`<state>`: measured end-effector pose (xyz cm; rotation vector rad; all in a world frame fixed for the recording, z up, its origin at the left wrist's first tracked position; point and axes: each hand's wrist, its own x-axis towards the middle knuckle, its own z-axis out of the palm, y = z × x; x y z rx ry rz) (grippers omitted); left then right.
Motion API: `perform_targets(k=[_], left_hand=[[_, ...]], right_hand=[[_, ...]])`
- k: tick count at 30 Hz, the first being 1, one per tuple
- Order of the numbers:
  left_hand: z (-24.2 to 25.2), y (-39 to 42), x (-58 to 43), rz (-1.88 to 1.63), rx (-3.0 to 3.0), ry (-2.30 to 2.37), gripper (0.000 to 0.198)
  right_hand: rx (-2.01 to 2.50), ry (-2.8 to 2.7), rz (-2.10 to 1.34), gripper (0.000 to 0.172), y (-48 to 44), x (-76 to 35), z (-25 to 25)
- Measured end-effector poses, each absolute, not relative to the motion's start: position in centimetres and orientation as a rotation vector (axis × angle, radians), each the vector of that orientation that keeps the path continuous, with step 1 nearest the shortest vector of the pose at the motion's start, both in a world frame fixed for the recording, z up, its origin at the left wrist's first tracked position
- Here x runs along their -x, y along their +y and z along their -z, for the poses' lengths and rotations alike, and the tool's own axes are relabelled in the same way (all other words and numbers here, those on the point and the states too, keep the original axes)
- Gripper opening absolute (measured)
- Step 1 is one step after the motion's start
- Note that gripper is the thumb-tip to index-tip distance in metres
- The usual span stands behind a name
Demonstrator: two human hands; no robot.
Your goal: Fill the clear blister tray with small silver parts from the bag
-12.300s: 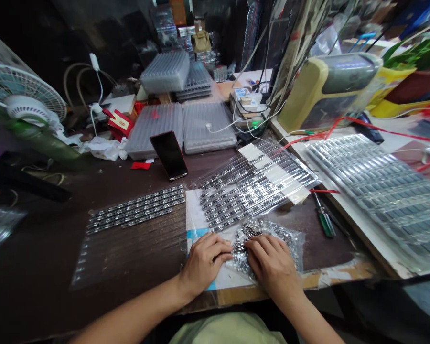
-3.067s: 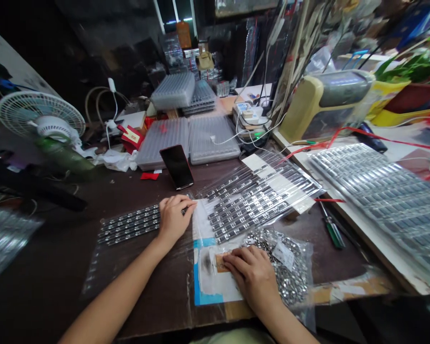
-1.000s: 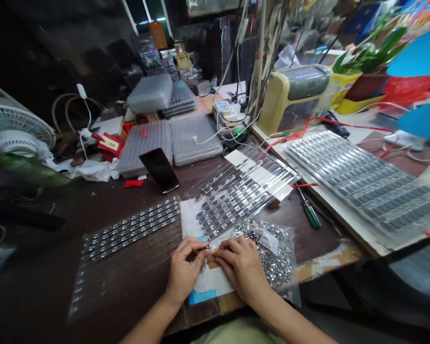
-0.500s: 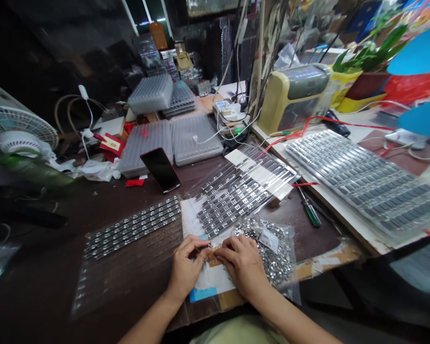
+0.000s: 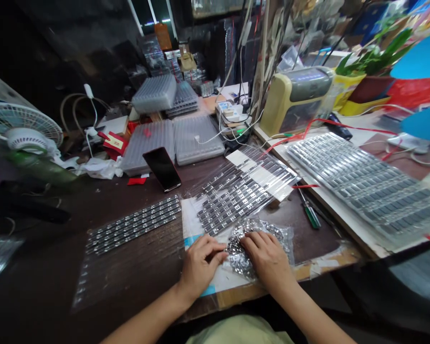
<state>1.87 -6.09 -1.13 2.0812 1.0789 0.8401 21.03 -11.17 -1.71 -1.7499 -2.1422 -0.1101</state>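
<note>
bag: clear plastic bag of tiny shiny metal parts (image 5: 273,232), lying at the near edge of the desk (image 5: 310,239) on a white sheet (image 5: 219,283), just in front of the film of lined-up part rows (image 5: 236,193)
right hand (image 5: 267,255): palm down, fingers spread flat over the bag's middle, pressing rather than gripping
left hand (image 5: 201,262): resting on the sheet, fingertips touching the bag's left edge — can't tell if they're pinching it
feel: my guess is floppy, slick film, loose bits that slump around, heavier than it looks
hold: I'd bunch the film near an edge and support underneath — thin plastic could tear
nearby: green-handled screwdriver (image 5: 311,214) off to the right
</note>
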Motion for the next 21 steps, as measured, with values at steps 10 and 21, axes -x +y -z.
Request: perform_targets(k=[10,21], left_hand=[[1.7,-6.4,-2.0,-0.816,-2.198,1.006,0.009],[1.2,-5.7,-1.6,-0.860,-2.126,1.042,0.010]], right_hand=[[1.711,-1.974,0.080,0.017,-10.9,-20.7,2.2],[1.623,-1.962,0.026,0.021,-10.9,-21.3,3.1]])
